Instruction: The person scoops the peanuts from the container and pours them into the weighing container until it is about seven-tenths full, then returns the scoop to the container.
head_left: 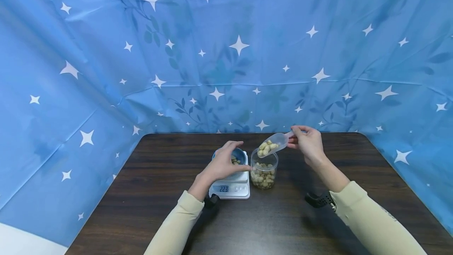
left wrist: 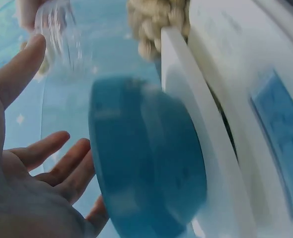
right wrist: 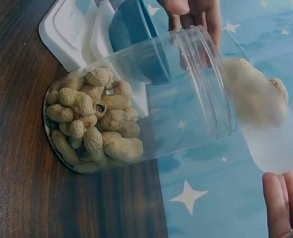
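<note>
My right hand [head_left: 308, 145] grips the handle of a translucent scoop [head_left: 282, 139] loaded with peanuts in their shells [head_left: 267, 147]. The scoop's bowl hangs over the mouth of a clear jar [right wrist: 166, 99], which is partly filled with more peanuts [right wrist: 94, 119]. Thumb and fingers spread apart, my left hand [head_left: 224, 163] reaches beside and over a blue bowl [left wrist: 141, 153]. Some peanuts [head_left: 235, 160] lie inside that bowl, partly hidden by the hand. Under the bowl is a white kitchen scale [head_left: 231, 192] with digits on its display.
The jar stands just right of the scale on a dark wooden table [head_left: 155, 200]. Behind the table hangs a blue cloth [head_left: 226, 70] with white stars. Each wrist wears a black strap, the right one [head_left: 320, 200] showing most.
</note>
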`<state>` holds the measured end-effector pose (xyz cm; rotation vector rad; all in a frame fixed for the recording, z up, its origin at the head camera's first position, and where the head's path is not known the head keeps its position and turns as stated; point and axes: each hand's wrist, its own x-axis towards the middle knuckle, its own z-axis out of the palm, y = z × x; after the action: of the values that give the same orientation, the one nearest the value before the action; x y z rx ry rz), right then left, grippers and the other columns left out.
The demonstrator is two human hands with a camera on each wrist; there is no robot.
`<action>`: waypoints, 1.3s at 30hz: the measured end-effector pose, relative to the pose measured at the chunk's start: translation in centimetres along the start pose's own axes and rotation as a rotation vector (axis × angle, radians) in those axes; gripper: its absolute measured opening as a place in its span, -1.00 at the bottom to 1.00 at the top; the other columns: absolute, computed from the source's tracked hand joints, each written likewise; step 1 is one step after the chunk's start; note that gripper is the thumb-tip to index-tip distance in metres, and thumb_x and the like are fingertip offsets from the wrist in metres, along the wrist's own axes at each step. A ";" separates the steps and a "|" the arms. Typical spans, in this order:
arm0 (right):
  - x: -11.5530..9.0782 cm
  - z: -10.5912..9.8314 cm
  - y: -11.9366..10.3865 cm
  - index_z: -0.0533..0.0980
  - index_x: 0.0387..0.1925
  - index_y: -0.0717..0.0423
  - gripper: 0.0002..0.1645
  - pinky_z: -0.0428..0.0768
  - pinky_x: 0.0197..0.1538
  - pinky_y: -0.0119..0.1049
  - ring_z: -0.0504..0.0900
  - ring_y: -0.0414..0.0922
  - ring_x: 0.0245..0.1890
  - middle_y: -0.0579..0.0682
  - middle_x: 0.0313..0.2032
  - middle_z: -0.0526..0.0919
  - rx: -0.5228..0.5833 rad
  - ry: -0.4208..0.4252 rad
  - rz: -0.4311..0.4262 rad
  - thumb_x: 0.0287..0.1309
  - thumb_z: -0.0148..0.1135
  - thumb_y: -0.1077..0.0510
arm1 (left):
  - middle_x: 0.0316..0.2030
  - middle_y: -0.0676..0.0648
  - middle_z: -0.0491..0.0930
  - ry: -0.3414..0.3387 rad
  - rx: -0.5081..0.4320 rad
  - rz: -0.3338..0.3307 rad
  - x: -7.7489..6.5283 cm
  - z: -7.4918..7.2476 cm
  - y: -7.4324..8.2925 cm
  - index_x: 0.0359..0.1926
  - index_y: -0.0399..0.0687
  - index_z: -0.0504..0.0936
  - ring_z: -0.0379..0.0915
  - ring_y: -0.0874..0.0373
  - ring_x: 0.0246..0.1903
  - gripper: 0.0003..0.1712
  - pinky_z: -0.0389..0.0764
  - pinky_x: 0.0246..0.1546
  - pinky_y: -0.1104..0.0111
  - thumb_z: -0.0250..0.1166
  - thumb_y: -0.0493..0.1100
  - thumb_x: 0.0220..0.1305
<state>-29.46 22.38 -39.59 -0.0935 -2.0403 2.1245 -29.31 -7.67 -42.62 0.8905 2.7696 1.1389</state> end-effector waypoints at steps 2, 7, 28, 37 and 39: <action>0.0 0.0 0.1 0.34 0.26 0.56 -0.47 0.70 -0.28 -0.35 0.70 -0.28 -0.48 -0.12 -0.47 0.71 0.002 0.003 -0.001 0.57 0.05 0.13 | 0.45 -0.09 0.27 0.001 0.018 -0.021 -0.3 -0.6 -0.6 0.54 0.01 0.29 0.27 -0.04 0.38 0.03 -0.01 0.40 -0.22 0.54 0.21 0.16; 0.1 0.1 0.1 0.32 0.26 0.57 -0.46 0.70 -0.28 -0.36 0.70 -0.29 -0.49 -0.11 -0.47 0.70 0.029 0.017 0.002 0.57 0.04 0.13 | 0.53 -0.14 0.11 -0.033 0.063 -0.088 -1.2 -2.1 -1.9 0.58 0.07 0.21 0.09 -0.12 0.46 0.15 -0.05 0.40 -0.23 0.60 0.20 0.08; 1.0 2.1 -0.5 0.31 0.27 0.55 -0.46 0.71 -0.27 -0.33 0.69 -0.25 -0.49 -0.06 -0.45 0.69 0.063 0.020 0.005 0.56 0.06 0.13 | 0.52 -0.25 0.14 -0.118 0.070 -0.233 -2.0 -3.3 -4.4 0.61 -0.19 0.05 0.14 -0.15 0.45 0.37 0.06 0.39 -0.25 0.60 0.29 0.00; 1.4 4.5 -0.2 0.33 0.30 0.49 -0.47 0.71 -0.25 -0.31 0.72 -0.25 -0.46 -0.03 -0.41 0.71 -0.025 0.005 -0.018 0.58 0.05 0.12 | 0.48 -0.26 0.21 -0.100 0.036 -0.229 -1.9 -2.9 -4.6 0.59 -0.21 0.12 0.24 -0.15 0.38 0.32 0.18 0.35 -0.22 0.61 0.26 0.00; 1.4 5.1 -0.2 0.36 0.29 0.47 -0.49 0.71 -0.24 -0.30 0.72 -0.24 -0.45 0.01 -0.39 0.71 -0.044 0.000 -0.028 0.57 0.06 0.12 | 0.47 -0.26 0.21 -0.100 0.024 -0.228 -1.9 -2.8 -4.6 0.58 -0.22 0.13 0.25 -0.16 0.37 0.32 0.22 0.33 -0.21 0.61 0.25 0.00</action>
<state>-31.73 17.59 -39.06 -0.0713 -2.0764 2.0633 -30.63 -13.06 -43.98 0.5947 2.7217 0.9981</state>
